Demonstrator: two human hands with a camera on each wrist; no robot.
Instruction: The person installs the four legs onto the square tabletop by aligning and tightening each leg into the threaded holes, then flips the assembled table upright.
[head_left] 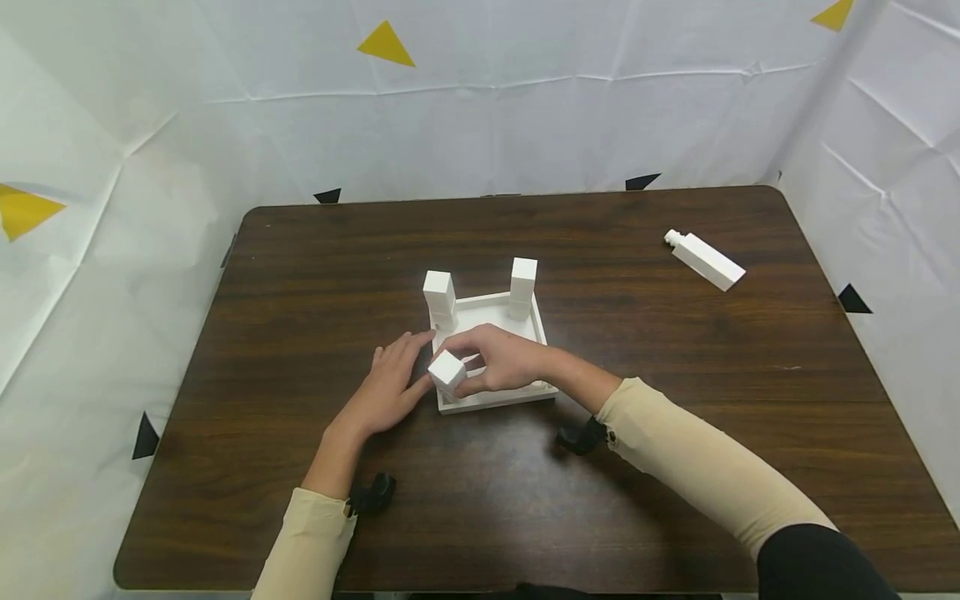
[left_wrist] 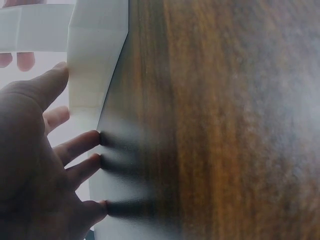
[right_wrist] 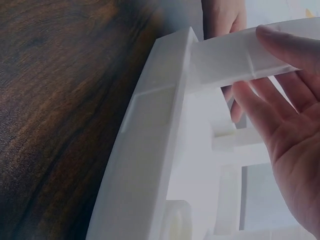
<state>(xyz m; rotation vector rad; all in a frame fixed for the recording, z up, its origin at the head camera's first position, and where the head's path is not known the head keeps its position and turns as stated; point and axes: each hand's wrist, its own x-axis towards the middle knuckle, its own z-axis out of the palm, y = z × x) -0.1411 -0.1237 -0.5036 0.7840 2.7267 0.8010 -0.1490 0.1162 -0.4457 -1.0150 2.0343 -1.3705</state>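
Note:
A white square frame-like piece (head_left: 498,402) with a raised rim lies on the table. White square posts stand upright at its far left corner (head_left: 440,293) and far right corner (head_left: 523,279). At the near left corner my right hand (head_left: 508,358) pinches a third white post (right_wrist: 227,59) between thumb and fingers; the post's lower end meets the corner. My left hand (head_left: 384,390) lies beside the frame's left side, its thumb and index finger against the wall, the other fingertips on the tabletop. The near right corner socket (right_wrist: 177,220) shows in the right wrist view.
Another white post (head_left: 705,260), with a threaded-looking narrow end, lies on its side at the back right of the brown wooden table (head_left: 637,517). White sheets (head_left: 525,133) with yellow and black patches hang around the table.

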